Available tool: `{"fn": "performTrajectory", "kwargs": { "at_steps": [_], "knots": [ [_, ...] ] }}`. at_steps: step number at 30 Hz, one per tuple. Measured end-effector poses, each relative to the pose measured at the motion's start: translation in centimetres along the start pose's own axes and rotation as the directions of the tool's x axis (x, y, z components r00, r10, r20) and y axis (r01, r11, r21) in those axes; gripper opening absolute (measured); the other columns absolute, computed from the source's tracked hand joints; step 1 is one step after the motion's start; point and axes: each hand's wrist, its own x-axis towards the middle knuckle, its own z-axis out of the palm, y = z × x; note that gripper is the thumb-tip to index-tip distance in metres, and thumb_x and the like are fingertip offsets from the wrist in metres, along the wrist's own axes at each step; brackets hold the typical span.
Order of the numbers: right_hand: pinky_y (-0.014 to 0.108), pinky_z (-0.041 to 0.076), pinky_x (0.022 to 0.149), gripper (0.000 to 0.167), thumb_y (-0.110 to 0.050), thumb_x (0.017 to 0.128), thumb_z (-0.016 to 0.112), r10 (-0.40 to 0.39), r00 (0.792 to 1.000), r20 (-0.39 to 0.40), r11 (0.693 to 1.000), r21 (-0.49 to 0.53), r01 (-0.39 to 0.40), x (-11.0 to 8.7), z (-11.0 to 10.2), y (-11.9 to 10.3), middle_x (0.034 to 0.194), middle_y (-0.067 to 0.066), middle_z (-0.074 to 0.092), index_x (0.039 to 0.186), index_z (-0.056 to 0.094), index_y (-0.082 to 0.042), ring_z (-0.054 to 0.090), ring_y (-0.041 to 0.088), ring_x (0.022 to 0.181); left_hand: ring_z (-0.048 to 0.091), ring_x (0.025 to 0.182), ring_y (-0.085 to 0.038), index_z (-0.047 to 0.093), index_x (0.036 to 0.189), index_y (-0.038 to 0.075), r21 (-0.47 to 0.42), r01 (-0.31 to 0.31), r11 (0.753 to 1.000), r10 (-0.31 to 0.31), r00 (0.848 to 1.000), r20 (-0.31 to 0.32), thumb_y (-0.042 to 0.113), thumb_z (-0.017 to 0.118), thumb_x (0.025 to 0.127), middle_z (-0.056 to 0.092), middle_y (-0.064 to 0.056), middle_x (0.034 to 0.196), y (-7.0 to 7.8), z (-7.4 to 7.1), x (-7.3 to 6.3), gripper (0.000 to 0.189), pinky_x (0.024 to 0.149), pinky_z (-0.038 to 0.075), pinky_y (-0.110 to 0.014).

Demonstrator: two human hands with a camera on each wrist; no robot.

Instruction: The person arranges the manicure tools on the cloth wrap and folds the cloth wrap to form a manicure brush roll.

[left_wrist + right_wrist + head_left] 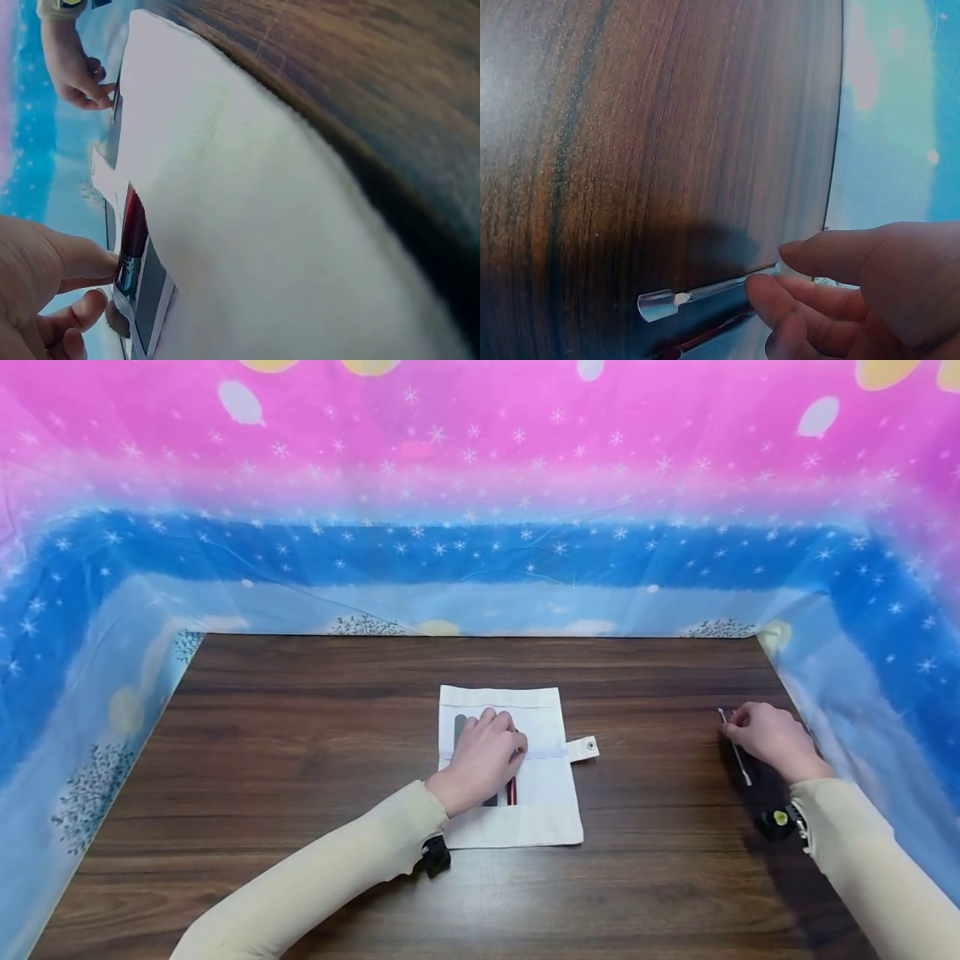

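Spread on the table is a white cloth pouch (pixel 547 825). My left hand (pixel 486 756) rests over its middle, fingers bent loosely. In the left wrist view my thumb is right at the metal collar of a red-handled brush (pixel 133 232) tucked in the pouch. Beside the brush is a grey flat strip (pixel 460 725), partly hidden by the hand. Far to the right, my right hand (pixel 772 737) pinches a slim metal cuticle pusher (pixel 660 305) between thumb and fingers, close over the table. Its scoop-shaped end and textured handle show in the right wrist view.
A short tab with a snap button (pixel 585 748) sticks out from the pouch's right side. Below the cuticle pusher, a slender dark red shape (pixel 705 336) shows in the right wrist view. Patterned cloth (pixel 480 552) surrounds the wooden table (pixel 300 693) at the back and sides.
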Motion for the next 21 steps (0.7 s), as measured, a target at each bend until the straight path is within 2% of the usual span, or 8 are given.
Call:
{"fn": "performTrajectory", "kwargs": {
  "at_steps": [5, 15, 21],
  "knots": [
    [0.039, 0.041, 0.058, 0.029, -0.026, 0.102, 0.059, 0.019, 1.000, 0.003, 1.000, 0.008, -0.019, 0.2, 0.3, 0.0, 0.075, 0.009, 0.062, 0.094, 0.068, 0.000, 0.055, 0.026, 0.065, 0.051, 0.086, -0.022, 0.080, 0.091, 0.019, -0.005, 0.006, 1.000, -0.006, 1.000, -0.002, 0.015, 0.068, 0.100, 0.064, -0.001, 0.093, 0.3, 0.2, 0.2, 0.016, 0.069, 0.038, -0.035],
    [0.041, 0.045, 0.057, 0.027, -0.023, 0.100, 0.060, 0.016, 1.000, 0.004, 1.000, 0.025, -0.016, 0.5, 0.8, -0.5, 0.080, 0.011, 0.067, 0.096, 0.071, 0.001, 0.059, 0.025, 0.064, 0.048, 0.084, -0.021, 0.079, 0.090, 0.020, 0.018, 0.021, 1.000, -0.022, 1.000, 0.017, 0.016, 0.065, 0.101, 0.062, 0.000, 0.090, 0.6, 0.4, 0.6, 0.018, 0.070, 0.038, -0.036],
    [0.039, 0.044, 0.060, 0.025, -0.023, 0.099, 0.061, -0.004, 0.999, 0.034, 1.000, 0.014, 0.003, 0.8, 1.0, -1.3, 0.077, 0.008, 0.065, 0.088, 0.071, -0.003, 0.057, 0.024, 0.064, 0.049, 0.086, -0.021, 0.079, 0.092, 0.019, 0.021, 0.030, 0.999, -0.031, 0.999, 0.033, 0.016, 0.066, 0.100, 0.062, 0.000, 0.091, 0.5, 0.4, 0.6, 0.016, 0.072, 0.039, -0.037]
  ]
}}
